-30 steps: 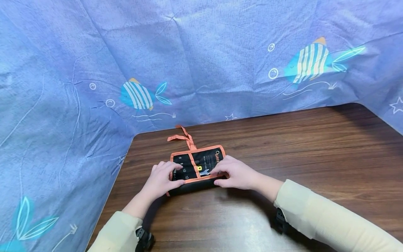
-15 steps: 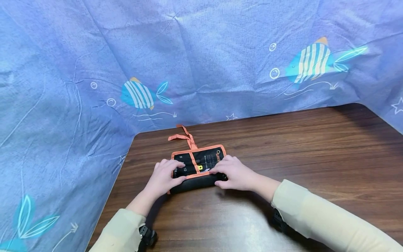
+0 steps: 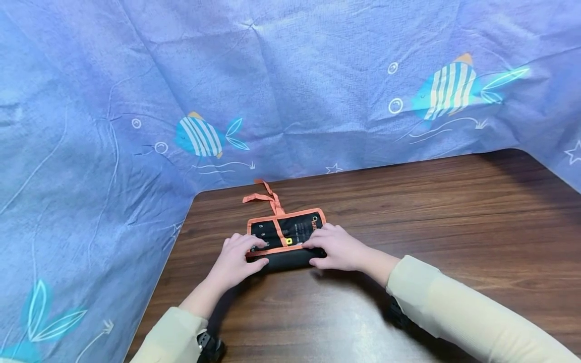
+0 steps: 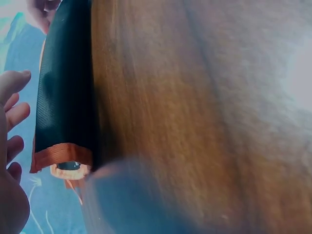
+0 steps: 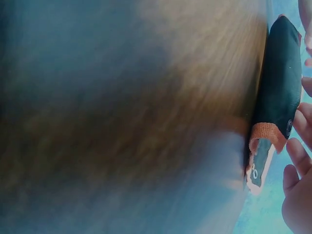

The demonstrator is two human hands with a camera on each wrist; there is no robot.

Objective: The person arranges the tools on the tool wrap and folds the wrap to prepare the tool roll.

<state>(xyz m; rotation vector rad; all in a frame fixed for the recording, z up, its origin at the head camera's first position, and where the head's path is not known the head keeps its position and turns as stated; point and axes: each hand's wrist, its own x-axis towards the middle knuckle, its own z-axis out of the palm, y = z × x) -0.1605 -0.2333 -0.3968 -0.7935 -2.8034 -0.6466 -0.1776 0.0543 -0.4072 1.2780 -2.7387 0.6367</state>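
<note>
A black tool roll (image 3: 290, 259) with orange trim lies partly rolled, its near side a thick fold. Printed numbers and a small yellow label (image 3: 289, 241) show on its flat far part. My left hand (image 3: 235, 258) is spread at the fold's left end, thumb in front and fingers above. In the left wrist view its fingers stand beside the rolled fold (image 4: 66, 92) with a gap. At the right end my right hand (image 3: 343, 248) grips the fold; in the right wrist view its fingertips meet the black cloth (image 5: 280, 80). A sliver of metal shows by the right fingertips.
Two orange tie straps (image 3: 274, 200) stretch from the roll's far edge across the wooden table (image 3: 408, 212). A blue cloth (image 3: 295, 91) with printed fish hangs behind the table and along its left side.
The near edge of the tool roll has been turned further over, away from me, covering the lowest number and most of a silver wrench head. Both hands have stayed close to its ends.
</note>
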